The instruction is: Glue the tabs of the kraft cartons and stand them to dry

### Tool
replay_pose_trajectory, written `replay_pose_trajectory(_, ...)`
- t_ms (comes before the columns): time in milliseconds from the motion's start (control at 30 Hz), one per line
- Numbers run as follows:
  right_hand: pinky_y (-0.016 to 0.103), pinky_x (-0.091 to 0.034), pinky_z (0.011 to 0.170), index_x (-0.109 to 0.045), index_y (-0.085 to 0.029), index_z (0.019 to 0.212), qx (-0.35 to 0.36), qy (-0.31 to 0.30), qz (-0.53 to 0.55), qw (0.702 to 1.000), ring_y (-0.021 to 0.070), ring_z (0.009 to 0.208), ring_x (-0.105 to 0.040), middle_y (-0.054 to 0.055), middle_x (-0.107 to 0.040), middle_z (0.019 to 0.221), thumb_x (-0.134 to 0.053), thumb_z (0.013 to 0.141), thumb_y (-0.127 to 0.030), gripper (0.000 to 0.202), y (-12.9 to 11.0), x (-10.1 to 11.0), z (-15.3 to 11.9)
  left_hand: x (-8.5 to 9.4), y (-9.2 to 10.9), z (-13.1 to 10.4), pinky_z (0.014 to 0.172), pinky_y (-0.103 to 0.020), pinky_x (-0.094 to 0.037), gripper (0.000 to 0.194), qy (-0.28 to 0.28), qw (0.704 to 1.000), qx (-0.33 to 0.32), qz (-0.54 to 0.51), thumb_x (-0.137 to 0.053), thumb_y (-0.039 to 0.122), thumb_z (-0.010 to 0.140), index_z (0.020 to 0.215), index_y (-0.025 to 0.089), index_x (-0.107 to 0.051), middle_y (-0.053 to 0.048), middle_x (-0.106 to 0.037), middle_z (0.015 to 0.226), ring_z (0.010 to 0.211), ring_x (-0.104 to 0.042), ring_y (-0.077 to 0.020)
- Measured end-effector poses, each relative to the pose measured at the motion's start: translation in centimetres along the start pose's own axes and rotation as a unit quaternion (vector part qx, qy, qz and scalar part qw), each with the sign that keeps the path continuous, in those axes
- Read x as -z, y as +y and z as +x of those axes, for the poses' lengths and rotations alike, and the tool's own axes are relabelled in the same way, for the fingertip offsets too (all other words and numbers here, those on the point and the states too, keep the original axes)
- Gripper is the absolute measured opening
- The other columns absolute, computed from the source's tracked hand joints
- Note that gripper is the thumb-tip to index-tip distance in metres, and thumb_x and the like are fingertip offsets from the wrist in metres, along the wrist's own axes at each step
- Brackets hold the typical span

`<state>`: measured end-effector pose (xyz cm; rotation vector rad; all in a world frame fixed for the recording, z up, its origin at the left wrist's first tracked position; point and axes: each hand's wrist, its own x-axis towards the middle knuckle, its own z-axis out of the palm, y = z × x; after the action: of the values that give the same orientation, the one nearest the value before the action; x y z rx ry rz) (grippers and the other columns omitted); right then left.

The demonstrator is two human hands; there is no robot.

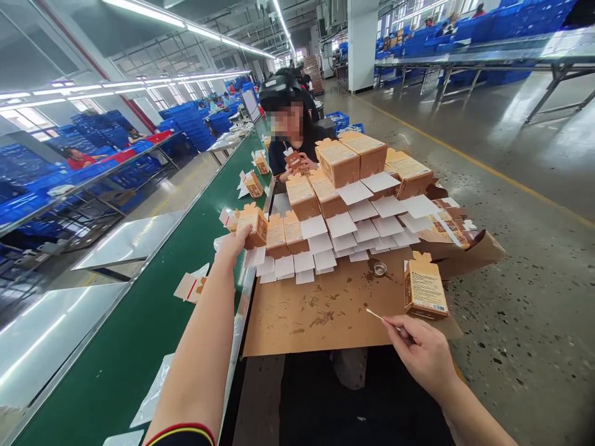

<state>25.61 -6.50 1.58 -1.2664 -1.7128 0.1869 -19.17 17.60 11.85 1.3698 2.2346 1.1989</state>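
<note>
My left hand [233,245] reaches far forward and grips a small brown cardboard box [254,224], thumb on its near side; the other fingers are mostly hidden. That box stands at the left end of rows of similar brown boxes [302,197], many with white flaps [312,228] hanging out toward me. Between the fingertips of my right hand [421,347] is a thin cotton swab [374,314], its tip pointing left over the cardboard sheet [288,328]. Just beyond that hand a single brown box [425,286] stands apart. A small round clear dish [380,269] sits on wet-looking cardboard.
On my left runs a green conveyor belt [116,328] carrying open boxes [189,287] and clear plastic bags [155,387]. Across the stacked boxes, a co-worker [297,124] holds a box. Metal tables [125,241] flank the belt; blue crates [186,133] are piled behind.
</note>
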Motion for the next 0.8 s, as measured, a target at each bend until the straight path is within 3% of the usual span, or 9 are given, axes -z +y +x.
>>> replay_pose_trajectory(100,0.027,-0.051,0.057,-0.089,-0.023,0.090,-0.019,-0.019,-0.049,0.998,0.0143,0.050,-0.061,-0.002,-0.064,0.058,-0.062,0.117,-0.045,0.044,1.7,1.6,1.8,1.4,-0.8,-2.4,0.105,-0.055,-0.067,0.044,0.005,0.999,0.035,-0.021,-0.082,0.060,0.084,0.104,0.021,-0.083,-0.015,-0.087,0.106,0.109,-0.082,-0.0378)
replay_pose_trajectory(200,0.030,-0.046,0.060,-0.087,-0.024,0.093,-0.065,-0.102,-0.110,0.987,0.0175,0.056,-0.062,0.000,-0.066,0.061,-0.057,0.116,-0.046,0.044,3.4,2.5,5.0,3.9,-2.3,-7.3,0.121,-0.054,-0.062,0.062,0.054,0.984,0.006,-0.170,-0.088,0.064,0.080,0.126,0.023,-0.082,-0.013,-0.087,0.131,0.130,-0.079,-0.0365)
replay_pose_trajectory(267,0.031,-0.041,0.064,-0.084,-0.024,0.092,-0.099,-0.181,-0.167,0.964,0.0201,0.065,-0.067,0.003,-0.073,0.068,-0.057,0.113,-0.038,0.036,4.2,2.4,7.4,5.4,-3.5,-11.6,0.123,-0.052,-0.062,0.068,0.019,0.948,-0.001,-0.317,-0.093,0.063,0.079,0.137,0.029,-0.081,-0.011,-0.083,0.148,0.145,-0.075,-0.0369)
replay_pose_trajectory(333,0.031,-0.038,0.066,-0.081,-0.024,0.094,-0.123,-0.250,-0.231,0.932,0.0225,0.075,-0.072,0.006,-0.079,0.077,-0.057,0.111,-0.030,0.031,4.6,1.6,9.7,5.8,-5.0,-16.3,0.123,-0.053,-0.064,0.073,-0.044,0.909,0.056,-0.410,-0.099,0.057,0.075,0.142,0.035,-0.081,-0.007,-0.081,0.156,0.154,-0.071,-0.0388)
replay_pose_trajectory(433,0.033,-0.036,0.068,-0.081,-0.023,0.098,-0.135,-0.318,-0.290,0.892,0.0253,0.082,-0.075,0.010,-0.085,0.088,-0.054,0.111,-0.024,0.029,5.0,0.0,11.9,4.3,-7.8,-22.7,0.127,-0.058,-0.063,0.089,-0.097,0.865,0.195,-0.453,-0.107,0.047,0.066,0.148,0.033,-0.079,-0.009,-0.082,0.154,0.155,-0.070,-0.0448)
replay_pose_trajectory(533,0.035,-0.036,0.066,-0.081,-0.021,0.095,-0.127,-0.340,-0.293,0.884,0.0260,0.075,-0.073,0.012,-0.084,0.084,-0.054,0.110,-0.019,0.031,5.5,-0.7,13.0,1.2,-10.0,-27.0,0.130,-0.063,-0.060,0.094,-0.120,0.849,0.267,-0.439,-0.112,0.044,0.063,0.149,0.027,-0.079,-0.014,-0.084,0.148,0.153,-0.072,-0.0481)
replay_pose_trajectory(667,0.035,-0.036,0.063,-0.081,-0.022,0.093,-0.118,-0.335,-0.285,0.890,0.0264,0.072,-0.073,0.012,-0.083,0.080,-0.053,0.110,-0.019,0.033,6.2,0.0,12.6,-2.2,-10.5,-29.0,0.132,-0.064,-0.057,0.085,-0.108,0.881,0.240,-0.394,-0.115,0.053,0.064,0.137,0.019,-0.084,-0.020,-0.086,0.143,0.147,-0.076,-0.0473)
replay_pose_trajectory(800,0.033,-0.042,0.063,-0.084,-0.024,0.098,-0.083,-0.224,-0.134,0.962,0.0223,0.067,-0.070,0.006,-0.081,0.075,-0.056,0.113,-0.026,0.033,3.8,-1.0,7.9,-3.4,-10.0,-28.9,0.129,-0.062,-0.059,0.088,-0.100,0.899,0.206,-0.372,-0.114,0.060,0.064,0.134,0.017,-0.083,-0.022,-0.086,0.141,0.141,-0.080,-0.0452)
